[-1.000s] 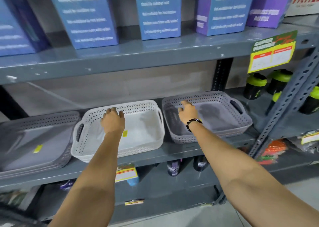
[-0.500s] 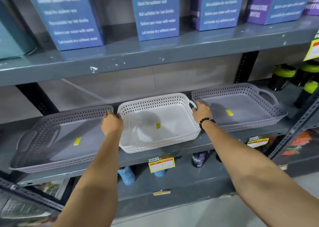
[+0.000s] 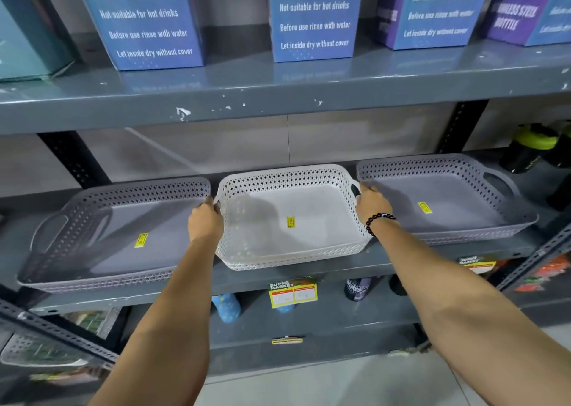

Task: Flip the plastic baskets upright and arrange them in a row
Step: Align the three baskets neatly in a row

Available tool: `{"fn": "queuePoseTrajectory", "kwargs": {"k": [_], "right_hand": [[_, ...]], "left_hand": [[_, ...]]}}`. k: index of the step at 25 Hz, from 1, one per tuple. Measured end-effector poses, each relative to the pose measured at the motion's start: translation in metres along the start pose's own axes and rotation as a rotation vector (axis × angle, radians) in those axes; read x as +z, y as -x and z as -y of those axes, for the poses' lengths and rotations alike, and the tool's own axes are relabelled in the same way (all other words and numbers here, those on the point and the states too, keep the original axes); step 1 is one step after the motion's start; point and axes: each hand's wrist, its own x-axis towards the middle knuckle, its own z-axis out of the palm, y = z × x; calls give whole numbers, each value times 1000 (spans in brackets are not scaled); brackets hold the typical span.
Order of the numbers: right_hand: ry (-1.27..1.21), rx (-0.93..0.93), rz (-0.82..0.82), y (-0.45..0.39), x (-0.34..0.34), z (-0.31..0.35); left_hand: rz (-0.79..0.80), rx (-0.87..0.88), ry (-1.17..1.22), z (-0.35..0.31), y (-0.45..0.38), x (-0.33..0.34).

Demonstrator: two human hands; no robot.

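Three perforated plastic baskets stand upright side by side on the middle grey shelf. The white basket is in the centre, with a yellow sticker on its floor. A grey basket lies to its left and another grey basket to its right. My left hand grips the white basket's left handle. My right hand, with a dark bead bracelet on the wrist, holds its right handle. The handles themselves are mostly hidden under my fingers.
Blue and purple boxes stand on the upper shelf just above. Black bottles with green lids sit at the far right of the middle shelf. More bottles and price tags are below. Slotted steel uprights flank the bay.
Both hands left the basket interiors and moved out to the white basket's two handles. The view shifted left, bringing the left grey basket fully into sight.
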Motion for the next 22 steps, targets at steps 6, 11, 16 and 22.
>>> {"fn": "queuePoseTrajectory", "kwargs": {"k": [6, 11, 16, 22], "right_hand": [[35, -20, 43, -4, 5, -5], [70, -34, 64, -1, 5, -4], [129, -57, 70, 1, 3, -3], [62, -23, 30, 2, 0, -5]], "left_hand": [[-22, 76, -99, 2, 8, 5], [-7, 69, -65, 1, 5, 5], [1, 66, -41, -2, 6, 8], [-7, 51, -34, -3, 8, 7]]}}
